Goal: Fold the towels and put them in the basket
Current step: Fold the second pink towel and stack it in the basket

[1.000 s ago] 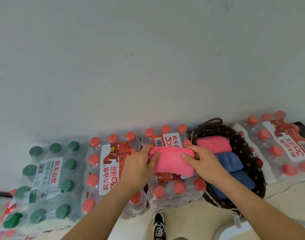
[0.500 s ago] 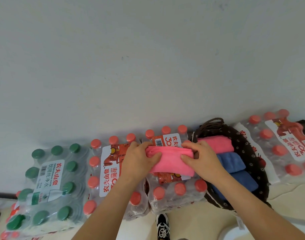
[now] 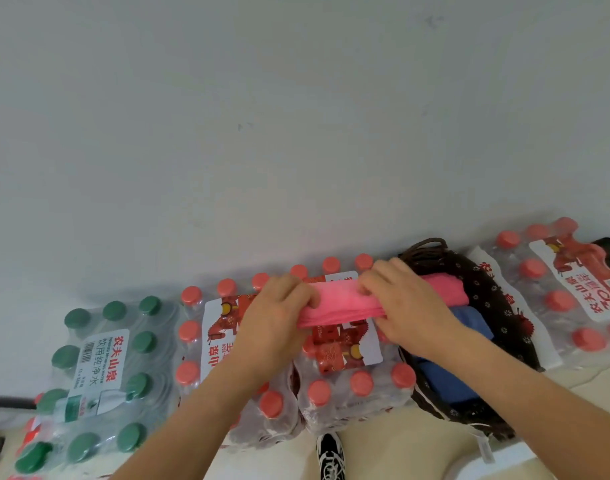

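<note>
Head view showed a pink towel [image 3: 341, 308], folded into a narrow band, held over a shrink-wrapped pack of red-capped bottles [image 3: 348, 386]. The left hand [image 3: 275, 320] gripped its left end with curled fingers, and the right hand [image 3: 407, 303] pinched its right end. Just to the right sat a dark flower-printed basket [image 3: 497, 306], holding a second pink towel [image 3: 445, 289] at its far end and blue towels [image 3: 469, 322] nearer. A green-capped pack [image 3: 99, 362] lay well left; a black shoe [image 3: 329, 455] showed nearest.
</note>
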Motion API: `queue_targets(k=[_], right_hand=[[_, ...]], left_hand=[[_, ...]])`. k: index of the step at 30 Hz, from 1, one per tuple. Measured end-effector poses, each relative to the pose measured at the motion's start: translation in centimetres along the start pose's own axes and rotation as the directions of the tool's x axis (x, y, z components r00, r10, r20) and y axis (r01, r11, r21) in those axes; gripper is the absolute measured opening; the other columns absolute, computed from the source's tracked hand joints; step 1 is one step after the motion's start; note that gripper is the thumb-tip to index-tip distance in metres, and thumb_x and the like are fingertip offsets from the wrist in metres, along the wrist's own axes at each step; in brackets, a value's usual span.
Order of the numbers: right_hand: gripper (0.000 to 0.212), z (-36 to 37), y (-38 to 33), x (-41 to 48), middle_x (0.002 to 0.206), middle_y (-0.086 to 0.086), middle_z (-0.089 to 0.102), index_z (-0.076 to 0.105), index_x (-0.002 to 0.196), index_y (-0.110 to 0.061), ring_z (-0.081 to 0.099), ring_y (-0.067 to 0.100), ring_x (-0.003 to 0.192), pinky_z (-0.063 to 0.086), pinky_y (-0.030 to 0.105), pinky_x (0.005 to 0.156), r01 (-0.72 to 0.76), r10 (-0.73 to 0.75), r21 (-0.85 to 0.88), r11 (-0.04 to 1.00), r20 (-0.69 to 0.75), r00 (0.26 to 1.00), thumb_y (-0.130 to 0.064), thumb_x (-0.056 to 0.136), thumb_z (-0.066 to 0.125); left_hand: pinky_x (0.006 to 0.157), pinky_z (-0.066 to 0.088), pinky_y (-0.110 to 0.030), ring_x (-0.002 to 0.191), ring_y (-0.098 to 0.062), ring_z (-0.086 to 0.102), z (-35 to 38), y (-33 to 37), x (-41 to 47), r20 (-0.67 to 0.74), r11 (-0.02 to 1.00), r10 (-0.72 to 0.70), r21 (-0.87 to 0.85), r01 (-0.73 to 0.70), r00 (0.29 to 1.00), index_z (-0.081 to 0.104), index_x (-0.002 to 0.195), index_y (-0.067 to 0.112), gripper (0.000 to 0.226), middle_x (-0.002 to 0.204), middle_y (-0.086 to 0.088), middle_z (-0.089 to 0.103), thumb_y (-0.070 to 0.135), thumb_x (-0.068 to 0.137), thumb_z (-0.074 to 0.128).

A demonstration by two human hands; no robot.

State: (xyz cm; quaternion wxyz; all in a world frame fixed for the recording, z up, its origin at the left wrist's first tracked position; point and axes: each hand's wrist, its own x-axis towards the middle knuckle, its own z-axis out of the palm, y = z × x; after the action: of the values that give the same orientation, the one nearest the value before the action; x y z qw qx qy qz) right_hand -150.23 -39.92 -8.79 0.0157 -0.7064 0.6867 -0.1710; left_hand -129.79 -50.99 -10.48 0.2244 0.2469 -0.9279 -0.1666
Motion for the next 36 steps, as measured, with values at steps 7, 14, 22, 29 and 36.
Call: queue_targets(k=[7, 14, 22, 29, 36], right_hand=[[0.031, 3.2, -0.5, -3.9, 0.091, -0.001, 0.051, 0.055, 0.096, -0.021, 0.043, 0.018, 0.083, 0.044, 0.032, 0.063, 0.084, -0.076, -0.116, 0.990, 0.073, 0.994, -0.016, 0.067, 0.063], [0.038, 3.1, -1.0, -3.2, 0.073, -0.012, 0.055, 0.062, 0.069, -0.023, 0.045, 0.009, 0.069, 0.042, 0.034, 0.061, -0.152, 0.152, 0.128, 0.980, 0.006, 0.988, -0.050, 0.090, 0.045], [0.064, 5.5, -1.6, -4.7, 0.112, -0.002, 0.049, 0.053, 0.121, -0.027, 0.055, 0.015, 0.102, 0.052, 0.036, 0.087, -0.649, 0.676, 0.584, 0.487, 0.219, 0.704, -0.031, 0.066, 0.086], [0.056, 4.4, -3.8, -5.9, 0.111, -0.003, 0.053, 0.056, 0.109, -0.026, 0.053, 0.020, 0.107, 0.051, 0.045, 0.088, -0.666, 0.713, 0.579, 0.471, 0.195, 0.674, -0.027, 0.062, 0.086], [0.038, 2.1, -10.3, -11.3, 0.090, -0.003, 0.061, 0.053, 0.095, -0.020, 0.059, -0.004, 0.074, 0.051, 0.021, 0.055, -0.638, 0.728, 0.678, 0.365, 0.219, 0.650, -0.006, 0.073, 0.080]], left_hand=[[0.063, 0.033, -0.025, 0.075, -0.009, 0.035, 1.2, 0.3, -2.5, 0.231, 0.995, -0.024, 0.103, 0.000, 0.973, 0.048, 0.079, 0.026, 0.026, 0.084, 0.010, 0.047, 0.021, 0.058, 0.062], [0.057, 0.040, -0.026, 0.065, -0.011, 0.050, 1.3, 1.8, -0.5, 0.183, 0.917, -0.393, 0.005, 0.399, 0.901, 0.044, 0.067, 0.025, 0.032, 0.070, 0.009, 0.051, 0.045, 0.085, 0.062], [0.092, 0.048, -0.036, 0.112, -0.017, 0.053, 2.6, 2.3, -2.9, 0.266, 0.689, -0.648, -0.195, 0.698, 0.714, 0.044, 0.128, 0.021, 0.071, 0.121, 0.005, 0.054, 0.046, 0.071, 0.078], [0.052, 0.039, -0.013, 0.069, 0.001, 0.059, 0.9, 4.5, -4.5, 0.261, 0.679, -0.582, -0.365, 0.637, 0.770, 0.047, 0.092, 0.029, 0.044, 0.084, 0.015, 0.059, 0.022, 0.068, 0.084], [0.069, 0.056, -0.024, 0.087, -0.007, 0.065, 0.1, 4.6, -9.1, 0.360, 0.389, -0.481, -0.729, 0.563, 0.799, 0.063, 0.096, 0.018, 0.047, 0.094, -0.001, 0.069, -0.016, 0.066, 0.074]])
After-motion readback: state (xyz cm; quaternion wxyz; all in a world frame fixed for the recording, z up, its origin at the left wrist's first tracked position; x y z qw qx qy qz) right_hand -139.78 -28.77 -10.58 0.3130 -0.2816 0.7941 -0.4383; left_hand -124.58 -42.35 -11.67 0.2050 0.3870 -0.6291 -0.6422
